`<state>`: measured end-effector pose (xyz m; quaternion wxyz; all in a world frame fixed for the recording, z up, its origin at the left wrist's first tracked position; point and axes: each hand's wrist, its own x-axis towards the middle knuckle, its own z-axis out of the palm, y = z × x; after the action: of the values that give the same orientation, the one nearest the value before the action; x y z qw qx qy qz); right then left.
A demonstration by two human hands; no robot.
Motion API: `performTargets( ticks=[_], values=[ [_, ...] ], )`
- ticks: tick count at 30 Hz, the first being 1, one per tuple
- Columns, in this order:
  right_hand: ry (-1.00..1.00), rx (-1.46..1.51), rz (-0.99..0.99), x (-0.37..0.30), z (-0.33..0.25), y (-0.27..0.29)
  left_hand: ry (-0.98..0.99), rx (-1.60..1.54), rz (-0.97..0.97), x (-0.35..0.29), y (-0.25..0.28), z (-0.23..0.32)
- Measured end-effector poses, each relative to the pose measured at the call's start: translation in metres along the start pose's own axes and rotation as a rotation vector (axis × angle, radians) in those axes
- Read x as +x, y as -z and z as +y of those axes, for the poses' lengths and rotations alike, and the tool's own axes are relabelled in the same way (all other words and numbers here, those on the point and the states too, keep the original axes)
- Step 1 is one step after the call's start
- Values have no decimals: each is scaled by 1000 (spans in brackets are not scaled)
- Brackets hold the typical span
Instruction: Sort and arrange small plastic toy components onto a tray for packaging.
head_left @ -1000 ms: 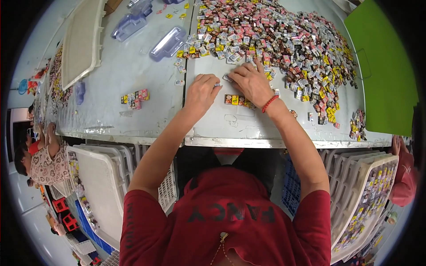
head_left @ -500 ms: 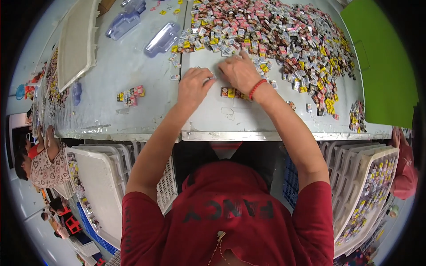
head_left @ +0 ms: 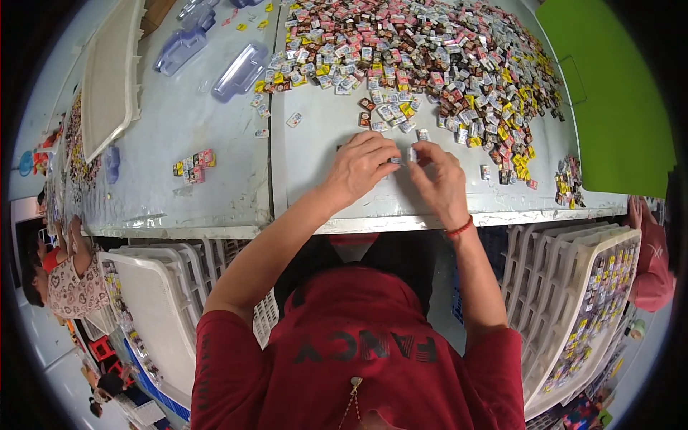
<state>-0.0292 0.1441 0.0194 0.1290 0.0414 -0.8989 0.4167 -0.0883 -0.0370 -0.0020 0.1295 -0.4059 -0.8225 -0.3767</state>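
Near the front of the white table (head_left: 308, 172), my left hand (head_left: 360, 168) is closed, thumb and forefinger pinching a small white-and-blue carton-shaped piece (head_left: 394, 161). Just to its right, my right hand (head_left: 446, 183) holds another small white carton-shaped piece (head_left: 411, 155) upright between thumb and forefinger. The two pieces are close together but apart. Part of a dark piece shows behind my left knuckles; the rest is hidden. Beyond my hands lie several loose white, brown and yellow pieces (head_left: 390, 112), in front of a large pile of similar pieces (head_left: 401, 43).
A small cluster of pieces (head_left: 195, 166) lies on the left. Clear bluish plastic trays (head_left: 240, 72) and a white rack tray (head_left: 111, 79) are farther left. A green board (head_left: 609, 107) stands at right. Stacked white crates flank me (head_left: 154, 287). Co-workers sit at both sides.
Both hands have moved right and toward me. My right hand has turned and now pinches a white piece upright. The view has shifted slightly.
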Motion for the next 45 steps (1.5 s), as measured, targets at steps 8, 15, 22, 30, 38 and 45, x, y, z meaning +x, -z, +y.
performTargets(
  ticks=[8, 15, 22, 30, 38, 45],
  values=[
    [109, -219, 75, -3, 6, -21, 23, 25, 23, -9, -10, -6],
    [206, -376, 255, -7, 3, -31, 35, -3, 51, -9, -11, -6],
    [237, -460, 246, -15, 2, -34, 4, -58, 42, -8, -6, -3],
    [225, -248, 211, -19, 2, -20, 88, 12, 18, -10, -3, 9],
    [-9, -630, 387, -6, 55, 60, -82, -2, -3, 50, -19, 18],
    [-211, -566, 435, -31, 82, 107, -81, -70, -305, 73, -66, 45]
  ],
)
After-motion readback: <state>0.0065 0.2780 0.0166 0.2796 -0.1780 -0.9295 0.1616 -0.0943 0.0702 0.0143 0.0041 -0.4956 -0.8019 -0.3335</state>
